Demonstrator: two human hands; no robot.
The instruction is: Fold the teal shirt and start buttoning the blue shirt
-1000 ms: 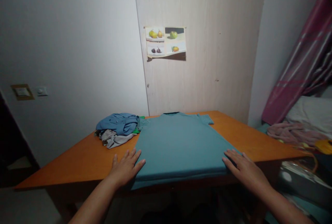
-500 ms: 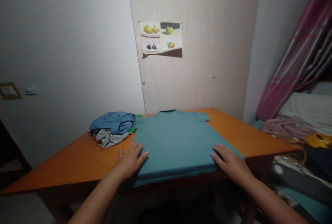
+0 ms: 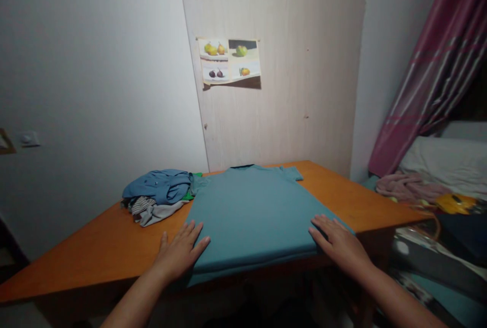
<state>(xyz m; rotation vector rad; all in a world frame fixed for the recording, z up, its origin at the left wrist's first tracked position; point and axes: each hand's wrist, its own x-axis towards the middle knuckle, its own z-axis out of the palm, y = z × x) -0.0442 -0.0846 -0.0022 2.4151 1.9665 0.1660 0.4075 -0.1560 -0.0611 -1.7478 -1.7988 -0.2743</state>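
A teal T-shirt (image 3: 251, 211) lies spread flat, its dark-edged collar at the far side and its hem draped over the table's near edge. My left hand (image 3: 180, 249) rests at the shirt's lower left side, fingers stretched out and thumb on the cloth. On the lower right side, my right hand (image 3: 337, 237) lies with its fingers extended over the fabric. Both hands are open and grip nothing. The shirt's right sleeve (image 3: 292, 173) sticks out at the back; the left sleeve reaches a heap of clothes (image 3: 160, 191).
The heap, with blue, grey, striped and green cloth, sits at the back left of the orange wooden table (image 3: 95, 247). A wall stands behind, with a fruit picture (image 3: 230, 62). To the right are a pink curtain (image 3: 411, 84) and bedding (image 3: 437, 166).
The camera view has shifted slightly right and up. Both hands stay at the shirt's lower sides, and the shirt lies as before.
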